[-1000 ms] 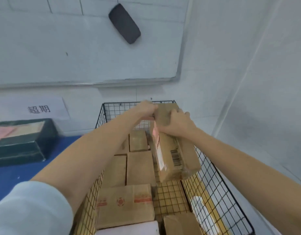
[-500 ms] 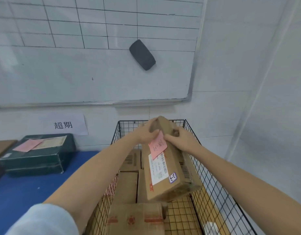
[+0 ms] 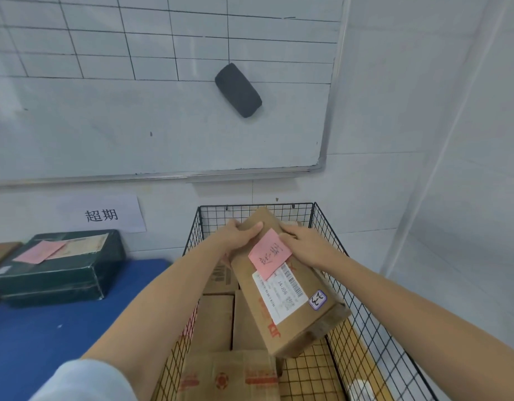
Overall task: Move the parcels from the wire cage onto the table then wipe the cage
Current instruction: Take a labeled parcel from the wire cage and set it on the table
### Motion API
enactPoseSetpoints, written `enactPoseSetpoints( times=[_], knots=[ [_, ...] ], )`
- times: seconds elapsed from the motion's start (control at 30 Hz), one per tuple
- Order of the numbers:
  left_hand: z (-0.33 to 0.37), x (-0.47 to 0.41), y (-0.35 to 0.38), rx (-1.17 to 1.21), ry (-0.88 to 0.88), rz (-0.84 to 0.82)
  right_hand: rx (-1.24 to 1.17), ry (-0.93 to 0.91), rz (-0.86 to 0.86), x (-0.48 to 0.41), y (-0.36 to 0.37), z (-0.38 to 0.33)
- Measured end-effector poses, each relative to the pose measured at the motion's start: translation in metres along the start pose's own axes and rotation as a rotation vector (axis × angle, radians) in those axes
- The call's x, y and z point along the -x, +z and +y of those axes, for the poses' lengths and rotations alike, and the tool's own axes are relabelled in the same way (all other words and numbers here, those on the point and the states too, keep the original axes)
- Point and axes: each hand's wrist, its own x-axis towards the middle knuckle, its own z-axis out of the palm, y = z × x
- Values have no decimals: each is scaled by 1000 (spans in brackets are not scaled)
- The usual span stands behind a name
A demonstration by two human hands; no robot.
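A long brown cardboard parcel (image 3: 290, 302) with a pink note and a white shipping label is lifted above the black wire cage (image 3: 362, 322), tilted with its far end up. My left hand (image 3: 238, 235) grips its far left corner and my right hand (image 3: 305, 244) grips its far right side. Several more brown parcels (image 3: 215, 319) lie in the cage below, one with red print (image 3: 229, 377) nearest me. The blue table (image 3: 47, 328) lies left of the cage.
A dark green box (image 3: 61, 270) with a pink note rests on the blue table by the wall, with a brown box edge (image 3: 1, 250) further left. A whiteboard with a black eraser (image 3: 238, 89) hangs above. White walls close the right side.
Both hands have raised the parcel and turned it so its labelled face points up. The camera view has tilted upward, showing more of the whiteboard.
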Motion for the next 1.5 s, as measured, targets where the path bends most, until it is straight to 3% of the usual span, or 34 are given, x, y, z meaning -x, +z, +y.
enactPoseSetpoints(
  times=[0.13,0.33,0.53,0.6,0.7,0.8,1.0,1.17,1.27,1.33,1.4,1.5],
  knots=[
    [-2,-3,5,-38,-31,37,51,-21,-19,-2,2,2],
    [2,-10,10,-100,31,171,-47,25,267,-8,11,9],
    [7,-5,12,-49,39,232,-105,81,389,-17,10,21],
    [7,-2,13,17,53,173,-96,119,387,-19,11,26],
    [5,7,17,130,24,-55,-65,165,378,-21,12,31],
    [1,10,27,81,33,-191,-41,142,371,-21,15,34],
    [-14,-2,26,179,115,-13,-61,4,199,-8,15,23],
    [-16,5,25,158,58,284,-330,-34,38,2,15,16],
    [-15,3,27,106,82,340,-268,-81,46,1,21,16],
    [-15,0,26,137,118,245,-218,-73,124,-4,21,19],
    [-16,-1,26,187,154,39,-248,-28,195,-6,20,24],
    [-16,3,30,76,143,-198,-317,7,247,-8,22,33]
  ],
)
